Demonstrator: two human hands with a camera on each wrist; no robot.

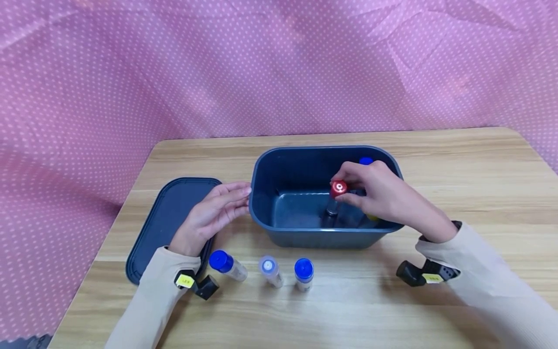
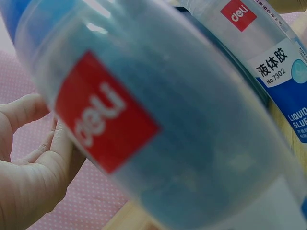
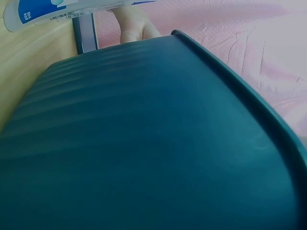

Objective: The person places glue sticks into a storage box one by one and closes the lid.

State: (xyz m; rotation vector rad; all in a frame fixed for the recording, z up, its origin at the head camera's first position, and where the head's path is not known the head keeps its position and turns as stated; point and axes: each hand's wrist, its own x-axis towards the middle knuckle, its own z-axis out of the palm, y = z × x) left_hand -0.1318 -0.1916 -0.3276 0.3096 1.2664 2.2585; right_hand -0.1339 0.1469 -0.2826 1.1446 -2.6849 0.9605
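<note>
My right hand [image 1: 379,189] reaches over the front right of a dark blue plastic bin [image 1: 305,237]. Its thumb and fingers pinch the cap of a red-capped glue bottle [image 1: 338,188], which is upright inside the bin. At the bin's left end, my left hand [image 1: 218,211] touches the wall and rim with nearly straight fingers. Partly hidden by the right hand, a blue cap [image 1: 366,160] and something yellow [image 1: 372,217] show in the bin. In the right wrist view the bin's outer wall [image 3: 144,134] hides the right hand.
Before the bin stand a blue-capped liquid glue bottle [image 1: 228,265], one with a pale translucent top [image 1: 271,271] and another blue-capped bottle [image 1: 303,274]. A dark blue lid [image 1: 170,218] lies left, partly under the left arm. Behind the wooden table [image 1: 471,165] hangs pink dotted cloth [image 1: 279,72].
</note>
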